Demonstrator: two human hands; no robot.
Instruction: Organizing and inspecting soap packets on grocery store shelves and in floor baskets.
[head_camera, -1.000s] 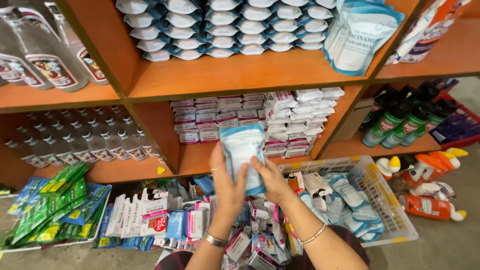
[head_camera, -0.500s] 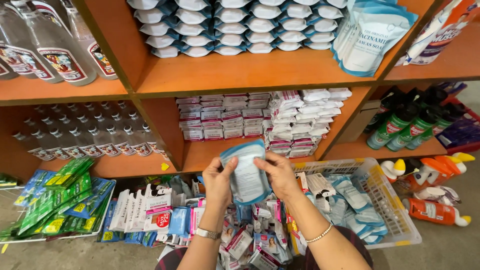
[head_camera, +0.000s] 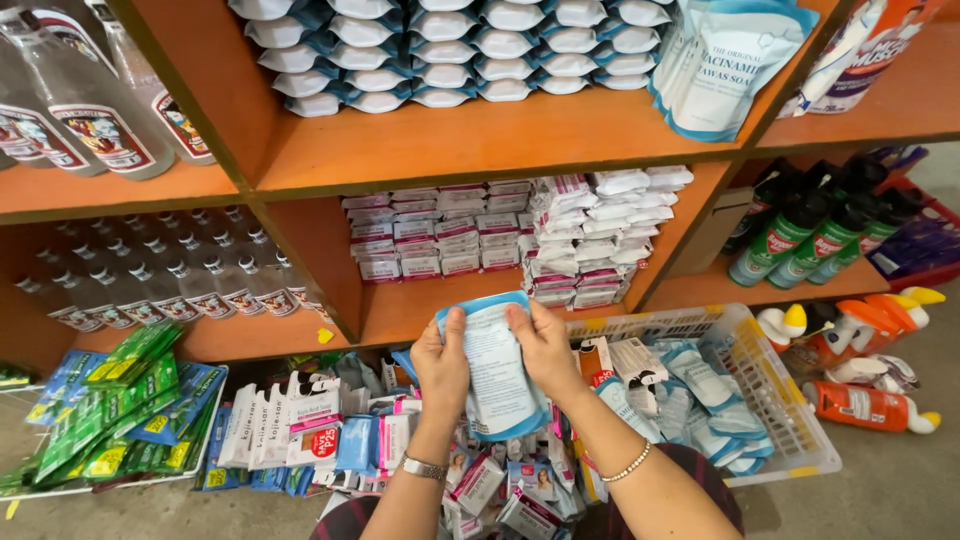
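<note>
You are holding a blue and white pouch with both hands, in front of the lower shelf of an orange wooden rack. Your left hand grasps the left edge of the pouch, with the thumb lying on its printed face. Your right hand grasps the right edge in the same way, thumb on the front and fingers behind. The pouch stands upright, its printed white side turned toward you, above a heap of small packets lying on the floor.

On your left wrist there is a metal watch, and on your right wrist a bead bracelet.

Just to the right of your right hand stands a white plastic basket, and similar blue and white pouches lie inside it. Behind the pouch, on the lower shelf, are stacks of small pink and white packets. On the upper shelf lie rows of white and dark blue packs, and beside them some larger blue and white bags lean together.

At the far left, clear bottles stand on the shelf, and green sachets are spread on the floor below. At the right, green bottles stand on the low shelf, and orange bottles lie on the floor near the basket.
</note>
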